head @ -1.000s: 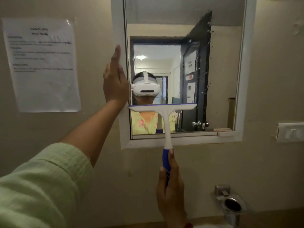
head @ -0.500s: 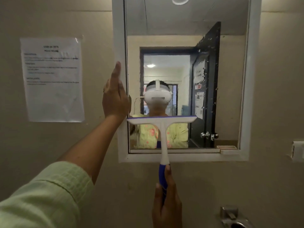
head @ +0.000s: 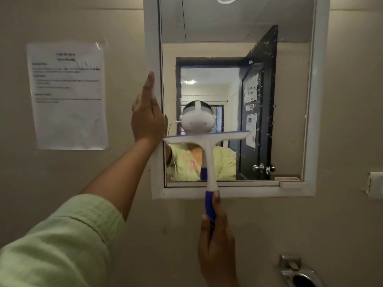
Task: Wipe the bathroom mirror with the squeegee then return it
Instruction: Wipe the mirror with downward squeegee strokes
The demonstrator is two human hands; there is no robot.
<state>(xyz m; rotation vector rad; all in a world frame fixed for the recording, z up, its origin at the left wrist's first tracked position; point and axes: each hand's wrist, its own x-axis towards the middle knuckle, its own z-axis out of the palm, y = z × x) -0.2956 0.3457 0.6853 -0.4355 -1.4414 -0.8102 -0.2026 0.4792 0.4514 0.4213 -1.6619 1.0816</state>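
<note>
Likely light, stiff white-and-blue plastic squeegee (head: pixel 207 139): right hand (head: pixel 216 249) fingers clamped on its handle, left hand (head: pixel 147 119) fingers straight against the white mirror frame (head: pixel 152 38).

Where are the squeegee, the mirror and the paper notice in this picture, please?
squeegee (head: pixel 209 162): head view, on its white neck below the blade.
mirror (head: pixel 290 100): head view, on bare glass right of the door's reflection.
paper notice (head: pixel 68 96): head view, on the middle of the sheet.
</note>
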